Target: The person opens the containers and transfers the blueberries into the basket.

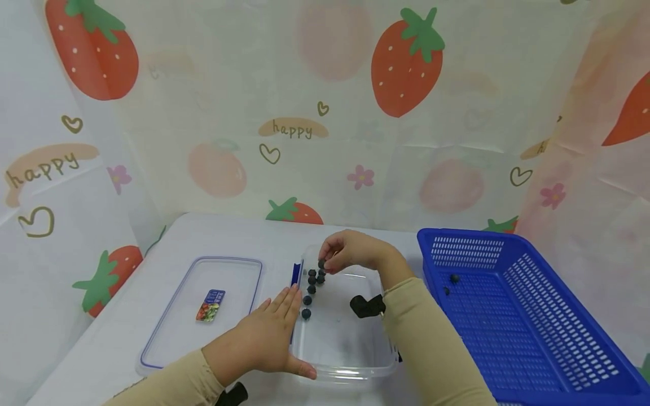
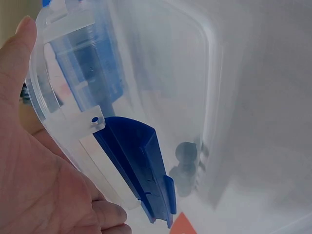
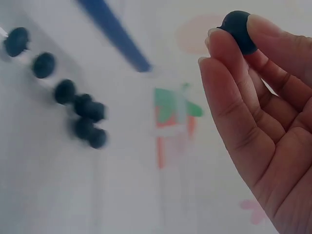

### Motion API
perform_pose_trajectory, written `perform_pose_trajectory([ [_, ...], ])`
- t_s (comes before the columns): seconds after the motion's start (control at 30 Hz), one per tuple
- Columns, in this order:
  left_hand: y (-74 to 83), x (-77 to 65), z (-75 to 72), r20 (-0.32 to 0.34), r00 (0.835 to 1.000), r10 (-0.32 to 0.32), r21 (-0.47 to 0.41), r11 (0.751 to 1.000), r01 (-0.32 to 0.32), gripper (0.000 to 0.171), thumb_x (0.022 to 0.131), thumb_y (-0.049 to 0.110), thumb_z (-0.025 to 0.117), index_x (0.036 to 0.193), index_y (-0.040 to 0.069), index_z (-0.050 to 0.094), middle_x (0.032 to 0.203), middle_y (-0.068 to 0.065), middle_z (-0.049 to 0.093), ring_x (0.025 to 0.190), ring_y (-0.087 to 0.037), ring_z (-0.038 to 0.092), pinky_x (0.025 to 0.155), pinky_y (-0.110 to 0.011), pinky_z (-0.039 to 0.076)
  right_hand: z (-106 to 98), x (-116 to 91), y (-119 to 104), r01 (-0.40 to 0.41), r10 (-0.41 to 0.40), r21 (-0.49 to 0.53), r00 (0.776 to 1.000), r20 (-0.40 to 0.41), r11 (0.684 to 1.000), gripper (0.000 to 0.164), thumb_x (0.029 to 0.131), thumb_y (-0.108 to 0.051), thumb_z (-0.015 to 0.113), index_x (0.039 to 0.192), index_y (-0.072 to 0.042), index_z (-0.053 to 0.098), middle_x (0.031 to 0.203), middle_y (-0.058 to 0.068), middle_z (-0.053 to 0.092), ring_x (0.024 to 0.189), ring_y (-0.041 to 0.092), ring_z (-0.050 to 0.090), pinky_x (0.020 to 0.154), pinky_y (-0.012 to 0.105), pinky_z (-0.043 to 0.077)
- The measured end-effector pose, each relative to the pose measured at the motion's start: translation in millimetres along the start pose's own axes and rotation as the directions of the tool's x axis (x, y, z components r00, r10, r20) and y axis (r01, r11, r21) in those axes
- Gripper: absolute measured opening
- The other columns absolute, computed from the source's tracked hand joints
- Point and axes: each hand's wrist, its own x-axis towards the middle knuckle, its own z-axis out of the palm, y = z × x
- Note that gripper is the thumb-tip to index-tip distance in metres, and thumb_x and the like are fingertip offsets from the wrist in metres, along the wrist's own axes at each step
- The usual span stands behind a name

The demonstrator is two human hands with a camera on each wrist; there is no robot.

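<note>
My right hand (image 1: 352, 251) pinches a blueberry (image 3: 239, 31) between thumb and fingertips, over the far left part of a clear plastic container (image 1: 345, 372). Several blueberries (image 1: 312, 280) lie inside along its left wall, some bunched together at the far end. Against the container's left rim rests my left hand (image 1: 269, 332), its fingers extended and its thumb at the near corner. A blue latch (image 2: 141, 170) hangs from the container's side beside that hand in the left wrist view. Through the cloudy wall there, some blueberries (image 2: 185, 156) show faintly.
Right of the container stands a blue perforated basket (image 1: 538, 287) with two blueberries (image 1: 454, 278) in it. On the left lies a clear lid (image 1: 172, 338) with a blue seal, bearing a small printed label (image 1: 210, 305). Behind the white table hangs a strawberry-print cloth (image 1: 406, 169).
</note>
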Motion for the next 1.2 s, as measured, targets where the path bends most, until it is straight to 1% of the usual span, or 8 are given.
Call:
perform_pose_trajectory([
  [0.2, 1.2, -2.2, -1.9, 0.005, 1.0, -0.001, -0.002, 1.0, 0.001, 0.129, 0.057, 0.089, 0.039, 0.145, -0.001, 0.012, 0.152, -0.018, 0.007, 0.139, -0.031, 0.006, 0.107, -0.049, 0.022, -32.5, -30.0, -9.5, 0.067, -0.069, -0.048, 0.997, -0.042, 0.997, 0.015, 0.082, -0.005, 0.067, 0.095, -0.001, 0.061, 0.088, 0.012, 0.062, 0.085, 0.027, 0.061, 0.08, 0.036, 0.051],
  [0.37, 2.5, -2.7, -2.2, 0.0, 1.0, 0.002, 0.008, 1.0, -0.002, 0.13, 0.057, 0.09, 0.037, 0.145, -0.001, 0.012, 0.151, -0.018, 0.007, 0.139, -0.031, 0.006, 0.107, -0.049, 0.022, -65.4, -63.5, -3.7, 0.09, -0.094, -0.036, 0.99, -0.102, 0.995, 0.02, 0.082, -0.005, 0.066, 0.099, 0.002, 0.058, 0.091, 0.013, 0.061, 0.089, 0.029, 0.061, 0.082, 0.037, 0.05],
  [0.53, 2.4, -2.4, -2.5, 0.008, 1.0, -0.002, 0.008, 1.0, 0.002, 0.13, 0.056, 0.091, 0.037, 0.145, -0.001, 0.012, 0.151, -0.018, 0.008, 0.139, -0.031, 0.006, 0.107, -0.049, 0.021, -92.7, -98.2, 9.0, 0.096, -0.103, -0.048, 0.98, -0.172, 0.994, 0.021, 0.084, -0.006, 0.064, 0.101, 0.004, 0.056, 0.092, 0.013, 0.059, 0.088, 0.026, 0.062, 0.081, 0.035, 0.051],
  [0.57, 2.4, -2.4, -2.6, 0.009, 1.0, -0.003, 0.007, 1.0, 0.003, 0.13, 0.056, 0.091, 0.037, 0.145, -0.001, 0.012, 0.151, -0.018, 0.009, 0.139, -0.031, 0.006, 0.107, -0.049, 0.021, -97.4, -104.7, 12.3, 0.091, -0.099, -0.051, 0.978, -0.185, 0.995, 0.021, 0.085, -0.006, 0.064, 0.101, 0.004, 0.055, 0.092, 0.013, 0.059, 0.087, 0.023, 0.062, 0.08, 0.034, 0.051],
  [0.67, 2.8, -2.5, -2.8, 0.013, 1.0, -0.007, 0.007, 1.0, 0.007, 0.13, 0.056, 0.091, 0.037, 0.145, 0.0, 0.012, 0.151, -0.017, 0.009, 0.139, -0.03, 0.006, 0.107, -0.049, 0.021, -109.2, -123.9, 22.3, 0.063, -0.073, -0.052, 0.97, -0.23, 0.997, 0.023, 0.086, -0.007, 0.062, 0.103, 0.006, 0.054, 0.094, 0.013, 0.059, 0.09, 0.025, 0.062, 0.08, 0.033, 0.051],
  [0.87, 3.1, -3.1, -2.1, 0.013, 1.0, -0.015, 0.001, 1.0, 0.015, 0.131, 0.055, 0.091, 0.037, 0.145, -0.001, 0.013, 0.152, -0.017, 0.008, 0.139, -0.03, 0.006, 0.107, -0.048, 0.021, -125.2, -155.8, 45.9, 0.019, -0.038, -0.064, 0.95, -0.309, 0.998, 0.028, 0.087, -0.009, 0.062, 0.106, 0.008, 0.052, 0.098, 0.015, 0.06, 0.092, 0.024, 0.062, 0.079, 0.031, 0.051],
  [1.03, 3.5, -3.0, -2.3, 0.017, 1.0, -0.014, -0.001, 1.0, 0.014, 0.129, 0.057, 0.089, 0.039, 0.145, -0.001, 0.012, 0.152, -0.017, 0.007, 0.139, -0.03, 0.005, 0.107, -0.049, 0.021, -133.4, -178.1, 67.8, -0.036, 0.007, -0.074, 0.935, -0.353, 0.997, 0.03, 0.087, -0.012, 0.063, 0.106, 0.008, 0.052, 0.094, 0.009, 0.061, 0.089, 0.022, 0.062, 0.081, 0.032, 0.05],
  [1.2, 3.9, -2.6, -4.3, 0.028, 1.0, -0.014, -0.005, 1.0, 0.014, 0.128, 0.057, 0.088, 0.041, 0.145, -0.001, 0.012, 0.152, -0.017, 0.006, 0.139, -0.03, 0.005, 0.107, -0.049, 0.02, -136.7, -192.0, 87.5, -0.093, 0.061, -0.07, 0.929, -0.366, 0.993, 0.032, 0.087, -0.013, 0.062, 0.107, 0.009, 0.052, 0.094, 0.008, 0.06, 0.089, 0.02, 0.062, 0.081, 0.031, 0.05],
])
